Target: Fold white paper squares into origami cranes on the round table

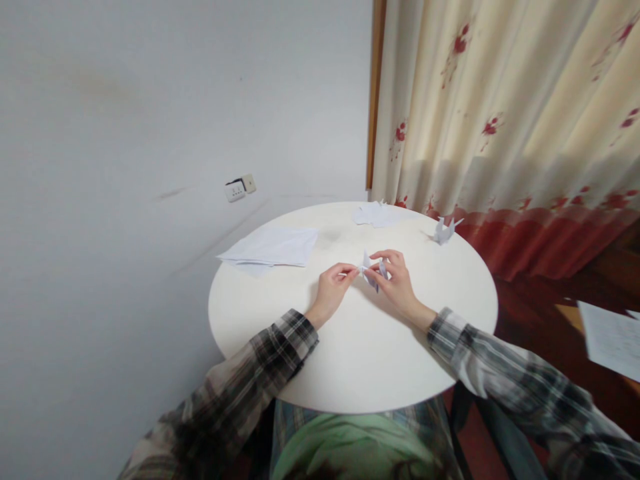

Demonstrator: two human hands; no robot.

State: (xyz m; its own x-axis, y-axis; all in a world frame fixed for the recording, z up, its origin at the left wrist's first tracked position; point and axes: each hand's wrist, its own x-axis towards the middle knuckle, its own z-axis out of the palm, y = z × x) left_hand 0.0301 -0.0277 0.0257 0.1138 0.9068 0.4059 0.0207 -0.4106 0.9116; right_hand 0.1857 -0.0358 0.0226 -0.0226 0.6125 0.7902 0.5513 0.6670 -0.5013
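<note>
A small folded white paper figure (369, 277), shaped like an origami crane, is held between my two hands above the round white table (350, 373). My left hand (334, 287) pinches a thin tip on the figure's left side between thumb and fingers. My right hand (395, 279) grips its right part, the fingers curled around it and partly hiding the folds. Another folded paper crane (445, 231) stands at the table's right rear edge, apart from my hands.
A stack of white paper sheets (273, 247) lies at the table's left rear. More white paper (375, 214) rests at the far edge. A wall with a socket (235, 192) is on the left, a flowered curtain (450, 120) behind. Lower right, printed sheets (613, 340) lie on a wooden surface.
</note>
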